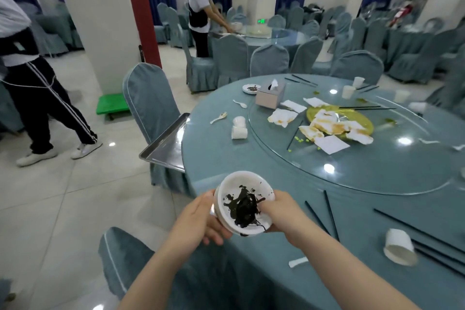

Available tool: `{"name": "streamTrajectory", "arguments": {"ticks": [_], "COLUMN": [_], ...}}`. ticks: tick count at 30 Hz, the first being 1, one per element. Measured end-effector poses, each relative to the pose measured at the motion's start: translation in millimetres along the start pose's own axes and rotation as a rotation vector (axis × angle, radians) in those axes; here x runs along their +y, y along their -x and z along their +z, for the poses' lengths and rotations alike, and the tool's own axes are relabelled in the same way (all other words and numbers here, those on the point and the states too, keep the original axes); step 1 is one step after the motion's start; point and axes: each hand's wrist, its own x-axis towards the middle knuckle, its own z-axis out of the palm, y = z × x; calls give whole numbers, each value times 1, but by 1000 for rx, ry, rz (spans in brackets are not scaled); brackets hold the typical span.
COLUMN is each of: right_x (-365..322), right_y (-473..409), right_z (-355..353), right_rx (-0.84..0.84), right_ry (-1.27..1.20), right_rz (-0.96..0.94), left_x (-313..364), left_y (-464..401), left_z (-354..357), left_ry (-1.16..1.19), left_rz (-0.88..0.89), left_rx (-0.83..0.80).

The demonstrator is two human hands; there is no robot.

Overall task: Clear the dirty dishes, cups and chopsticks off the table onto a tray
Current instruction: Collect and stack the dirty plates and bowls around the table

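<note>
Both hands, left hand and right hand, grip stacked dirty bowls above the table's near-left edge, mid-carry, next needing a leftward swing onto the tray.

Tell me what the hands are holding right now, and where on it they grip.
Both hold a white bowl smeared with dark food. The left hand cups its outer wall and underside; the right hand grips the opposite rim.

Bright even overhead light; glare spots on glass turntable; wide-angle bending at edges; slight blur.
</note>
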Motion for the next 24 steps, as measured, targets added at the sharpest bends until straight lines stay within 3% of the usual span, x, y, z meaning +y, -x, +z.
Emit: {"name": "streamTrajectory", "arguments": {"ticks": [10, 18, 24], "right_x": [-4, -2, 17], "right_y": [-39, -94, -135], "right_z": [-41, -103, -159], "right_rx": [60, -2, 92], "right_ry": [57, -24, -37], "right_rz": [-58, 2, 15], "left_x": [24, 41, 44], "left_y": [-40, -105, -161], "left_z": [25, 72, 118], "left_ry": [-103, -162, -199], "left_rz": [-44, -87, -136], "left_rx": [-68, -79, -80]}}
